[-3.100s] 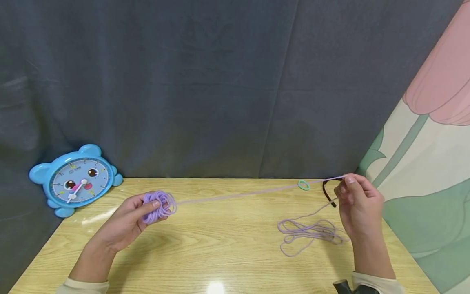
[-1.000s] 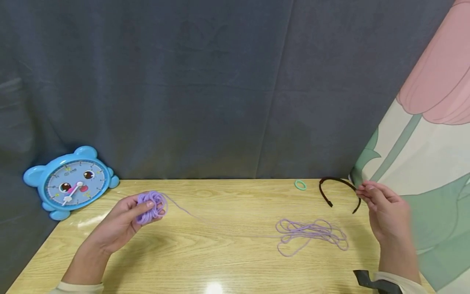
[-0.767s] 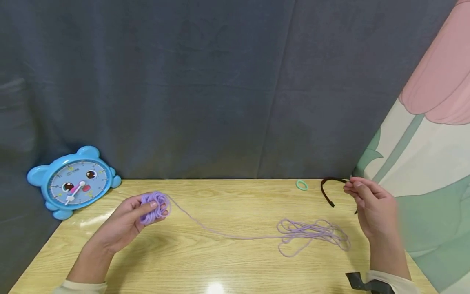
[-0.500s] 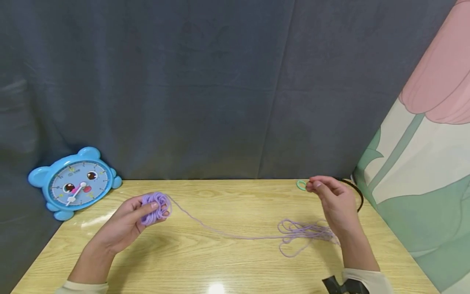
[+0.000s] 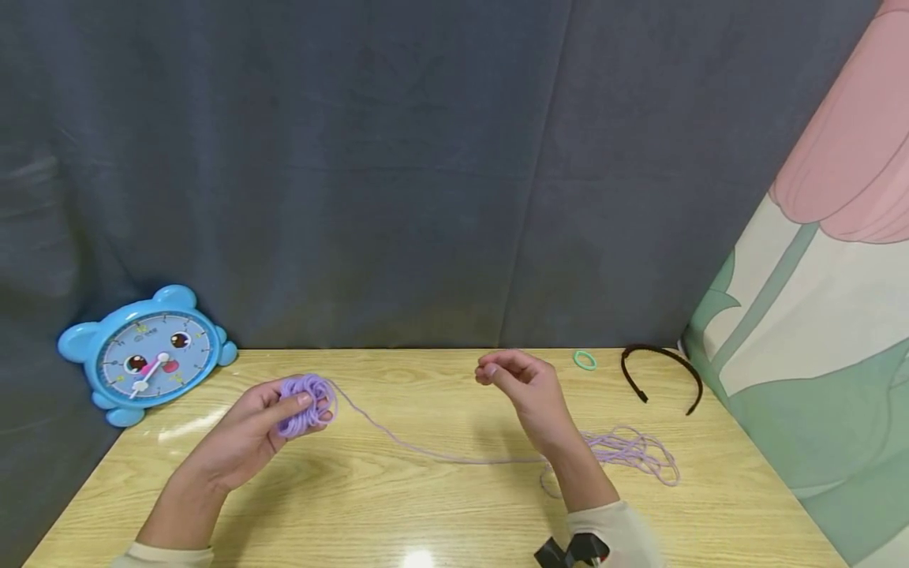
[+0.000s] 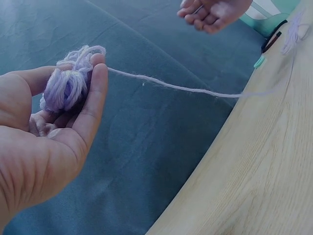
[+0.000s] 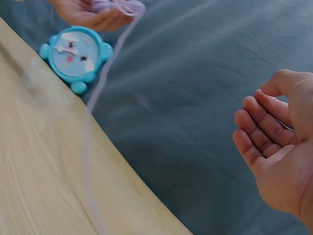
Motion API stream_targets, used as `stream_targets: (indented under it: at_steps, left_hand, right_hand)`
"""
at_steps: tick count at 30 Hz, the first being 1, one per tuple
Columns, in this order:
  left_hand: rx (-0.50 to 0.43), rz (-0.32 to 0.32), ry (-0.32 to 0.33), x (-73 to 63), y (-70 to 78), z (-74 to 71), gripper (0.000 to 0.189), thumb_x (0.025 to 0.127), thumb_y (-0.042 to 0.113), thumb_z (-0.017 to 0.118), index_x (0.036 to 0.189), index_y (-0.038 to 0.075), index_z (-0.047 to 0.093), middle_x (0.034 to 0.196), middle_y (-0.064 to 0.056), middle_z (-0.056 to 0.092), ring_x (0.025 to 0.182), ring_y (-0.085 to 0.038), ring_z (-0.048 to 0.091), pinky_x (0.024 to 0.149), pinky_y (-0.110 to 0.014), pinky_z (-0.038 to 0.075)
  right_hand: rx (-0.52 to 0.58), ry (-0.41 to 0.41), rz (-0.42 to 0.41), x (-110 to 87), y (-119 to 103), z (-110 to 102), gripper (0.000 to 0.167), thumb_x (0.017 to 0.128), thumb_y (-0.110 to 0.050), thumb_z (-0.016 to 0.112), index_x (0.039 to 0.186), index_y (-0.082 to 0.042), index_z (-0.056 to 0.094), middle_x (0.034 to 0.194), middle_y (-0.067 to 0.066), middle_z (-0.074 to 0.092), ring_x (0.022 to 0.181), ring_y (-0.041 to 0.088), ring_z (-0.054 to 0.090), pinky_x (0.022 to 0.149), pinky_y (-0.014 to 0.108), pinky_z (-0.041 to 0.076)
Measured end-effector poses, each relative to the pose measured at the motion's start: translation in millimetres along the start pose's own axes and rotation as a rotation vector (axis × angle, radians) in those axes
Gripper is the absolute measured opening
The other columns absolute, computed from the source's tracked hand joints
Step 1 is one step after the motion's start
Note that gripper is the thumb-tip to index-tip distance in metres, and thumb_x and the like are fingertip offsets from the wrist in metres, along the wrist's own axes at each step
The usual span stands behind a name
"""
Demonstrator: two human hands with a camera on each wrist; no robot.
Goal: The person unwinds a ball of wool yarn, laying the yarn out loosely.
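My left hand (image 5: pixel 245 432) holds a wound bundle of lilac yarn (image 5: pixel 312 386) above the table's left half, its thumb pressed over the coils. In the left wrist view the bundle (image 6: pixel 64 92) lies between thumb and fingers. One slack strand (image 5: pixel 426 452) runs from it across the table to a loose heap of the same yarn (image 5: pixel 635 450), partly hidden by my right forearm. My right hand (image 5: pixel 531 394) hovers right of centre, fingers loosely bent. In the right wrist view this hand (image 7: pixel 279 147) has nothing in it and does not touch the strand.
A blue animal-shaped clock (image 5: pixel 152 359) leans against the dark curtain (image 5: pixel 383 197) at the back left. Toward the back right of the wooden table (image 5: pixel 398 505) lie a small green ring (image 5: pixel 585 360) and a black headband (image 5: pixel 671 353). A flower-patterned cloth (image 5: pixel 824 355) borders the right side.
Earlier my right hand drew the strand taut; it let go and the strand sagged onto the table. That hand then moved left, past the headband and ring. My left hand stays nearly still.
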State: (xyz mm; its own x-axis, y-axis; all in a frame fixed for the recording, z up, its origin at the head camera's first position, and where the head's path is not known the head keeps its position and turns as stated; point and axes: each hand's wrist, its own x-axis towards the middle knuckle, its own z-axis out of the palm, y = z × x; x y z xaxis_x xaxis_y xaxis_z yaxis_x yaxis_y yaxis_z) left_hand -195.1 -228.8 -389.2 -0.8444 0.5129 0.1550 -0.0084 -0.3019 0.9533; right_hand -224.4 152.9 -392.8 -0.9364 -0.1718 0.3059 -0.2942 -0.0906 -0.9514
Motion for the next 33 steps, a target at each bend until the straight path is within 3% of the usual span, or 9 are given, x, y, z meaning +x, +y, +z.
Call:
stream_targets:
  at_steps: [9, 18, 30, 33]
  left_hand:
    - [0.006, -0.017, 0.001, -0.2, 0.6, 1.3, 0.028, 0.110, 0.004, 0.041, 0.123, 0.008, 0.066, 0.114, -0.002, 0.074, 0.103, -0.013, 0.075, 0.095, -0.028, 0.060]
    - [0.013, -0.017, 0.008, -0.2, 1.3, 3.7, 0.027, 0.110, 0.004, 0.041, 0.123, 0.008, 0.065, 0.115, -0.001, 0.073, 0.104, -0.013, 0.075, 0.095, -0.029, 0.060]
    - [0.016, -0.024, -0.004, -0.8, 0.2, 4.1, 0.027, 0.111, 0.005, 0.041, 0.124, 0.008, 0.064, 0.116, -0.001, 0.072, 0.104, -0.012, 0.074, 0.095, -0.028, 0.060]
    - [0.022, -0.030, 0.000, -0.5, 0.1, 4.4, 0.027, 0.111, 0.005, 0.041, 0.124, 0.008, 0.064, 0.117, -0.001, 0.072, 0.105, -0.012, 0.073, 0.095, -0.027, 0.060]
  right_hand:
    - [0.069, -0.113, 0.067, 6.0, 9.3, 56.6, 0.031, 0.099, -0.010, 0.068, 0.118, 0.014, 0.064, 0.096, -0.007, 0.074, 0.092, 0.008, 0.071, 0.095, 0.026, 0.058]
    - [0.117, -0.213, 0.065, 9.2, 21.4, 101.2, 0.028, 0.100, -0.009, 0.067, 0.116, 0.013, 0.065, 0.099, -0.005, 0.071, 0.094, 0.006, 0.070, 0.093, 0.025, 0.059]
    - [0.088, -0.274, 0.090, 10.3, 29.7, 132.2, 0.025, 0.098, -0.010, 0.070, 0.117, 0.006, 0.069, 0.111, 0.015, 0.072, 0.094, 0.005, 0.069, 0.089, 0.024, 0.058]
    - [0.088, -0.319, 0.107, 8.2, 30.5, 133.6, 0.025, 0.098, -0.009, 0.069, 0.118, 0.005, 0.069, 0.108, 0.013, 0.072, 0.091, 0.004, 0.068, 0.087, 0.024, 0.059]
